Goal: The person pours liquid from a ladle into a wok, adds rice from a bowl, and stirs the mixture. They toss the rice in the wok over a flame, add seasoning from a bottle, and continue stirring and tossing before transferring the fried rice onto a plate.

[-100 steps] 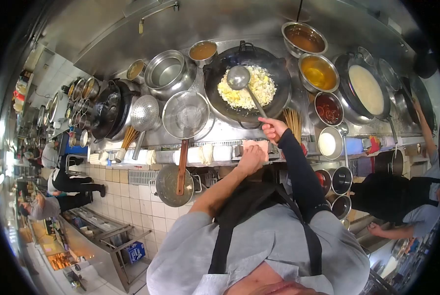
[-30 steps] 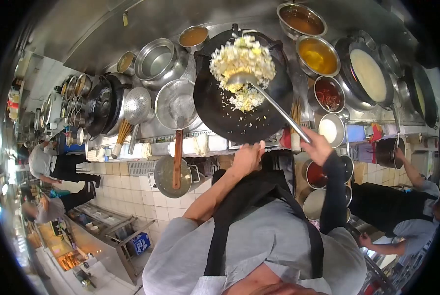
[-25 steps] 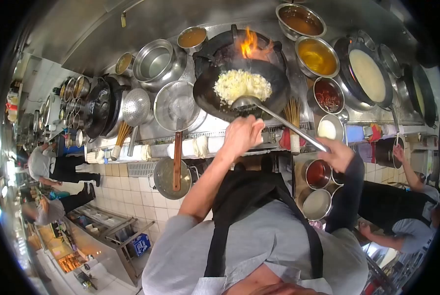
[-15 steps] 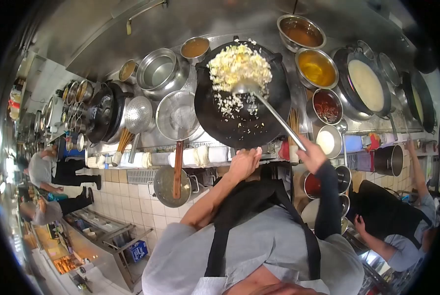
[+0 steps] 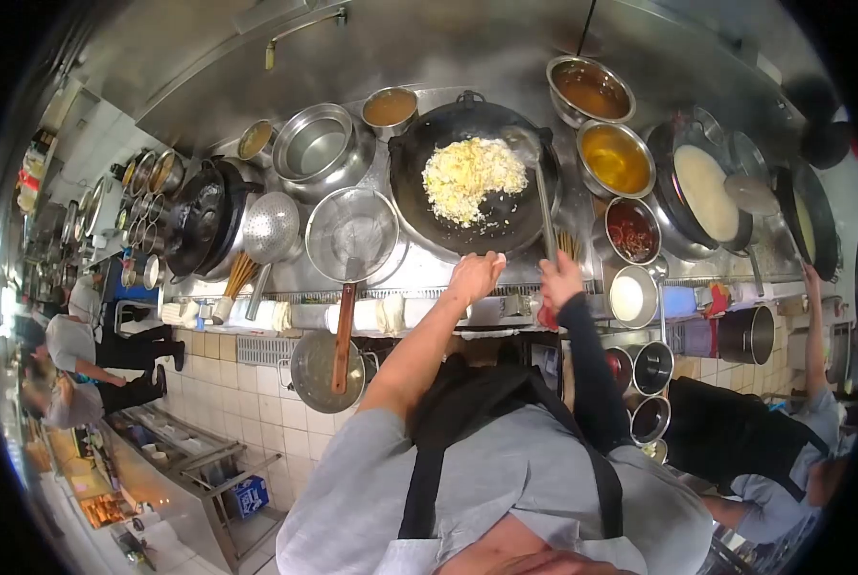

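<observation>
A black wok (image 5: pixel 439 225) sits on the stove, its near edge lower than the camera's centre. Yellow and white fried rice (image 5: pixel 472 172) lies in its middle and left part. My left hand (image 5: pixel 477 278) is closed at the wok's near rim, around a light cloth whose edge barely shows. My right hand (image 5: pixel 561 280) is wrapped round the handle of a metal ladle (image 5: pixel 546 206). The ladle's bowl rests at the wok's upper right, beside the rice.
Right of the wok are bowls of yellow oil (image 5: pixel 616 160) and red sauce (image 5: pixel 632 230). A strainer (image 5: pixel 352 235) and a steel pot (image 5: pixel 311 144) stand left. A co-worker (image 5: pixel 784 431) is at the right; other people stand at the far left.
The wok has tipped back from its forward tilt, and the rice has settled in it. The ladle has moved from the rice to the upper right, and my right hand has shifted left.
</observation>
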A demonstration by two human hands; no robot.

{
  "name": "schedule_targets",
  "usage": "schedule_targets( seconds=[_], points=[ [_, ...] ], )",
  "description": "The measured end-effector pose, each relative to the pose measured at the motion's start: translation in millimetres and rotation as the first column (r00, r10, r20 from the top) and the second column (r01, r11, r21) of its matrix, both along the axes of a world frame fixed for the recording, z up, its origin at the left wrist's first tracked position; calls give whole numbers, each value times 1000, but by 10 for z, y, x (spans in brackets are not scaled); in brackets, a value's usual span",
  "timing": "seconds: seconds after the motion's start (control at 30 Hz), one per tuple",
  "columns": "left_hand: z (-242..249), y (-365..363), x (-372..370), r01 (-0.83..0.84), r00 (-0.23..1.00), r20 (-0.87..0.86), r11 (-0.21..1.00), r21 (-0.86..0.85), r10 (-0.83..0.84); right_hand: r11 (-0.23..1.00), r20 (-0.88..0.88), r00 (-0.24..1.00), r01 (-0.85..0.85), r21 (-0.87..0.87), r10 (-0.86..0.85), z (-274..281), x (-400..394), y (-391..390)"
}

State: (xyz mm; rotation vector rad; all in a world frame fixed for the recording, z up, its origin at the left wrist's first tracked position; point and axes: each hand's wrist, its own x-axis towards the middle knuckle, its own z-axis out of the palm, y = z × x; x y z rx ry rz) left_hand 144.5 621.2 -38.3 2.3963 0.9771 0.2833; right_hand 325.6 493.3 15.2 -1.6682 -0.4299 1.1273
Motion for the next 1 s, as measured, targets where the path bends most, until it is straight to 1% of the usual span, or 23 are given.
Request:
schedule_targets(
  seconds=[0.03,0.1,0.13,0.2,0.23,0.27,0.33,0.43,0.47,0.5,0.53,0.6,0.63,0.67,0.7,0.73,0.77,0.8,0.83,0.87,0.9,0.97,1.0],
  points=[
    [26,17,-11,8,1000,-8,1000,0,-8,999,106,994,-31,28,28,-326,-76,211],
    [92,-17,-23,27,999,-31,1000,-8,-28,994,323,944,-85,66,60,-987,-220,627],
    [116,-30,-27,24,999,-34,1000,-11,-24,986,60,985,-163,41,160,-445,-309,713],
    [159,-41,-33,14,999,-43,1000,-15,-15,961,-207,939,-260,99,275,-129,-88,820],
    [84,-47,-40,15,1000,-21,1000,9,-15,945,-165,931,-315,87,326,340,-95,738],
    [-39,-22,-27,18,1000,4,999,36,-18,935,-26,936,-350,53,351,560,-119,646],
    [-116,-41,-18,9,999,43,999,52,-11,926,179,916,-373,56,358,768,-192,355],
    [-96,-27,-26,-25,997,76,999,40,22,904,472,811,-422,64,345,900,-235,87],
    [-102,-25,-12,-27,996,88,999,39,24,909,47,925,-379,171,377,850,-172,89],
    [-123,-42,-20,-27,995,97,999,35,23,925,-390,844,-291,244,368,734,-89,65],
    [-76,-52,-34,-35,997,76,999,22,33,947,-747,582,-176,270,322,585,-40,58],
    [78,-58,-25,-46,998,33,999,1,46,980,-898,397,-135,145,188,-43,22,370],
    [7,-65,-43,-17,1000,21,1000,0,17,977,-759,619,-183,112,203,-11,-67,499],
    [-99,-17,-35,7,1000,15,1000,3,-7,971,-558,798,-228,69,226,107,-222,626],
    [-155,8,-34,31,999,8,999,8,-31,959,-381,884,-280,35,272,312,-372,612],
    [-119,-5,-34,14,1000,1,1000,3,-14,947,-188,931,-321,-7,313,586,-511,567],
    [-46,-22,-30,-5,1000,-2,1000,0,5,935,14,936,-351,-58,352,729,-560,555],
    [-8,-43,-31,-25,1000,-5,1000,-9,25,943,-250,911,-332,28,329,665,-476,559],
    [2,14,-4,-27,999,-21,1000,3,27,950,-493,814,-292,108,306,522,-299,603],
    [-10,44,20,-25,999,-39,1000,9,26,959,-704,653,-228,168,278,343,-153,636],
    [-51,-32,3,-21,998,-63,1000,4,21,966,-796,551,-190,173,251,101,-71,702],
    [-143,12,-15,16,1000,-5,1000,21,-16,961,-538,797,-257,106,273,129,-230,693],
    [-185,-10,-42,28,999,23,999,22,-28,957,-384,879,-285,56,284,158,-410,648]
  ],
)
